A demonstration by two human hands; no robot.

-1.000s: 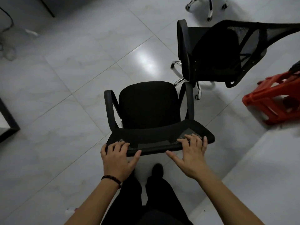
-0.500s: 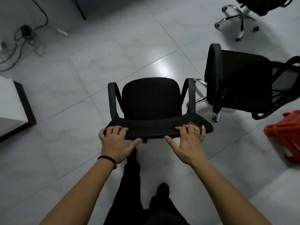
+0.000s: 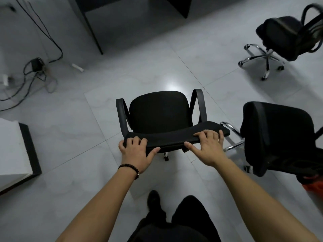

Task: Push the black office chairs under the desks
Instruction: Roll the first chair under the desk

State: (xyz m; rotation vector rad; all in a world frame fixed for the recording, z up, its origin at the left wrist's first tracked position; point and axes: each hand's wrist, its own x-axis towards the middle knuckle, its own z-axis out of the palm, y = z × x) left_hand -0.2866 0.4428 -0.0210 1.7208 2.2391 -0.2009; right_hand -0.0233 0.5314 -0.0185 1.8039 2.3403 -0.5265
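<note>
A black office chair [image 3: 160, 112] with two armrests stands in front of me, its backrest top toward me. My left hand [image 3: 138, 151] grips the left end of the backrest top, fingers over it and thumb below. My right hand [image 3: 208, 145] holds the right end the same way. A dark desk [image 3: 90, 27] with an open gap beneath stands ahead at the top. A second black chair [image 3: 277, 137] is close on the right, and a third [image 3: 283, 32] stands at the far right on a chrome base.
Cables and a power adapter [image 3: 35, 64] lie on the floor at the left. A white desk corner with a black edge [image 3: 29, 145] juts in at the left. An orange object [image 3: 312, 185] shows behind the right chair. The floor is pale glossy tile.
The chair has rolled forward with both hands on its backrest. The dark desk ahead has come into view, and the second chair and orange object have slid to the right edge.
</note>
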